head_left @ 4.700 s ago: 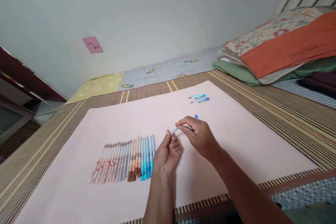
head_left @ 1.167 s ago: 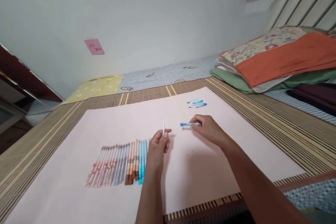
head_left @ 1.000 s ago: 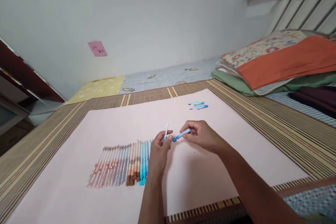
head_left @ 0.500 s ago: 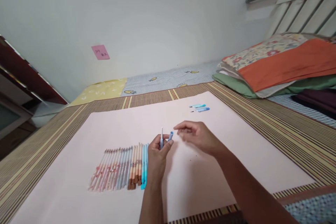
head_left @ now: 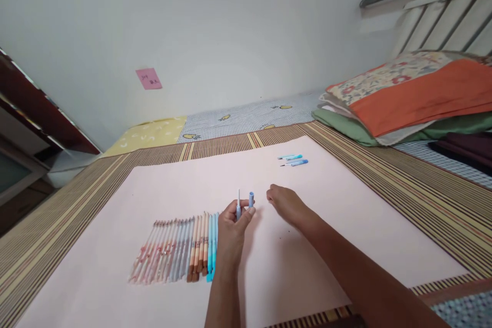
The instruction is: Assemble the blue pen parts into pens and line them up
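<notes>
My left hand (head_left: pixel 234 218) is closed around two light-blue pen parts above the pale pink sheet (head_left: pixel 307 266). One is a pen piece (head_left: pixel 239 206) with a thin white stem standing up from it; the other is a hollow blue pen tube (head_left: pixel 251 199) with its open end upward, gripped near the thumb. To the right, my right hand (head_left: pixel 285 204) is closed, fingers curled down and mostly turned away, so whatever they hold is hidden. Just left of my left hand lies a row of pens (head_left: pixel 175 248) in clear, grey, peach-brown and turquoise.
Several blue and turquoise pen parts (head_left: pixel 294 160) lie at the sheet's far right. Tiny dark specks (head_left: pixel 284 234) dot the sheet. A striped mat (head_left: pixel 349 164) lies underneath. Folded bedding with an orange pillow (head_left: pixel 423 92) is piled at the right; a wall (head_left: pixel 230 36) rises behind.
My right hand has moved slightly right and down, away from the pen parts, and its fingers have curled closed. The left hand keeps its hold, with the tube now more upright.
</notes>
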Demonstrator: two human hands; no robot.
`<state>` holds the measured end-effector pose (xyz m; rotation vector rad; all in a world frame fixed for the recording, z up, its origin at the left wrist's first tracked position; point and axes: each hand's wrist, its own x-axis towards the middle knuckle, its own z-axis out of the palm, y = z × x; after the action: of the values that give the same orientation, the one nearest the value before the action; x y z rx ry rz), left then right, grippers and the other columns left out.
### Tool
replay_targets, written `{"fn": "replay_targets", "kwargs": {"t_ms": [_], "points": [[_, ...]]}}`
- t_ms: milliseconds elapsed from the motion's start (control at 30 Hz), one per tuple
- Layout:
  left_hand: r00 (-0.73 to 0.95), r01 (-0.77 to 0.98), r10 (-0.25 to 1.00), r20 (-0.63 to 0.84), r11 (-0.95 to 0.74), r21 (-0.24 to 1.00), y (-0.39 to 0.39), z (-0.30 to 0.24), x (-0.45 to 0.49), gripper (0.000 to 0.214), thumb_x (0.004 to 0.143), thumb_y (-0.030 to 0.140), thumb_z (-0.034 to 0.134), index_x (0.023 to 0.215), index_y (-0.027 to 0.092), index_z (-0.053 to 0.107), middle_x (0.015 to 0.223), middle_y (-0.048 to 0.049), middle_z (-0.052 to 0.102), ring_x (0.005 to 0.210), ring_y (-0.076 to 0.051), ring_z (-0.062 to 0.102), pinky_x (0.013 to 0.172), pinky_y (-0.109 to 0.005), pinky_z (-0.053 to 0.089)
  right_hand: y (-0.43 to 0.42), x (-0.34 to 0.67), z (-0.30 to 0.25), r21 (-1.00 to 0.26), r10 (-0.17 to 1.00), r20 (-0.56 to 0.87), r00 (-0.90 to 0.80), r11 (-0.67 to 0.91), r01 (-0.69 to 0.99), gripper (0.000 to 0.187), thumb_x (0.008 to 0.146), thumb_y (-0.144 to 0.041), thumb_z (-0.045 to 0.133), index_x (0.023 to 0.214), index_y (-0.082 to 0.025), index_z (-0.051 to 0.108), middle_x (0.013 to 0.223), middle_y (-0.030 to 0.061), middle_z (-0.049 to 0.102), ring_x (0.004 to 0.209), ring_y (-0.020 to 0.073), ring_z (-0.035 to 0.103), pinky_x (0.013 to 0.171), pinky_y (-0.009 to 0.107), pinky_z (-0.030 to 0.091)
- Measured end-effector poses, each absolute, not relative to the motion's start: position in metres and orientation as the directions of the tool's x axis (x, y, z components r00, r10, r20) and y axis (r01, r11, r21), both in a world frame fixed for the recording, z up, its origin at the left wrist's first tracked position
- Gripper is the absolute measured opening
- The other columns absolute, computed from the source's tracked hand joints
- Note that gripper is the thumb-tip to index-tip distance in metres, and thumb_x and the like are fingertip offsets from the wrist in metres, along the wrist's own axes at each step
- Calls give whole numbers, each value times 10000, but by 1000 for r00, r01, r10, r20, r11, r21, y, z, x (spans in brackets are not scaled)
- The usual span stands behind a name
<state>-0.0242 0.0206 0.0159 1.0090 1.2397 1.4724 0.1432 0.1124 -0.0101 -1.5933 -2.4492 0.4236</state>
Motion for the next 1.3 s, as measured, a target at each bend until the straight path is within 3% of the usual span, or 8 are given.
{"fn": "replay_targets", "kwargs": {"t_ms": [367, 600, 733, 833, 900, 933, 1067, 1300], "points": [[-222, -110, 975, 8, -34, 993, 19, 19, -27, 284, 711, 386, 788, 896, 173, 754, 608, 51, 435, 598, -102, 316, 593, -236, 253, 118, 145, -22, -318, 860, 27, -509, 491, 811, 231, 882, -39, 474, 921, -166, 664, 976, 75, 633, 788, 169, 567, 659, 269, 298], [-190, -116, 982, 1, -24, 993, 22, 11, -30, 297, 734, 408, 783, 917, 177, 747, 635, 43, 466, 621, -108, 337, 613, -239, 270, 118, 141, -19, -373, 859, 71, -507, 494, 785, 200, 868, -64, 489, 738, -161, 606, 817, 63, 619, 670, 156, 527, 608, 276, 280], [-178, -92, 984, 8, -25, 995, 21, 7, -32, 297, 750, 423, 780, 919, 182, 742, 638, 44, 457, 630, -114, 339, 617, -242, 271, 112, 140, -13, -452, 879, 141, -456, 467, 760, 174, 803, -32, 497, 745, -172, 584, 817, 48, 626, 693, 146, 546, 611, 253, 333], [-172, -78, 985, 2, -15, 997, 21, 7, -30, 300, 751, 426, 776, 924, 183, 741, 637, 45, 459, 633, -115, 336, 616, -240, 265, 102, 142, -1, -724, 917, 231, -325, 385, 573, 84, 840, -136, 537, 816, -186, 600, 715, -3, 596, 652, 137, 553, 602, 239, 395], [-155, -80, 988, -5, -8, 997, 21, 9, -27, 293, 748, 419, 774, 916, 181, 740, 633, 47, 459, 628, -112, 331, 615, -238, 265, 90, 143, 12, -907, 940, 279, -199, 326, 267, 61, 845, -241, 611, 865, -190, 639, 677, -22, 584, 637, 141, 561, 611, 253, 438], [-143, -81, 990, -8, -3, 997, 21, 10, -26, 286, 745, 414, 774, 904, 179, 739, 630, 48, 459, 624, -110, 329, 615, -237, 266, 84, 143, 18, -941, 943, 295, -153, 315, 125, 104, 841, -278, 641, 893, -191, 663, 685, -20, 594, 648, 144, 573, 625, 264, 459], [-103, -74, 995, -11, 4, 997, 20, 13, -19, 256, 740, 396, 771, 856, 172, 728, 642, 41, 476, 638, -111, 356, 628, -232, 293, 61, 138, 36, -945, 940, 322, -108, 314, -90, 145, 852, -306, 687, 943, -201, 728, 779, 16, 675, 733, 164, 628, 709, 300, 504], [-92, -70, 996, 2, -8, 997, 19, 14, -16, 240, 744, 397, 775, 821, 180, 707, 639, 44, 431, 639, -113, 332, 606, -227, 284, 54, 130, 32, -905, 898, 422, -122, 410, -112, 70, 855, -241, 694, 890, -223, 751, 926, 40, 673, 846, 184, 621, 768, 320, 495]]}}
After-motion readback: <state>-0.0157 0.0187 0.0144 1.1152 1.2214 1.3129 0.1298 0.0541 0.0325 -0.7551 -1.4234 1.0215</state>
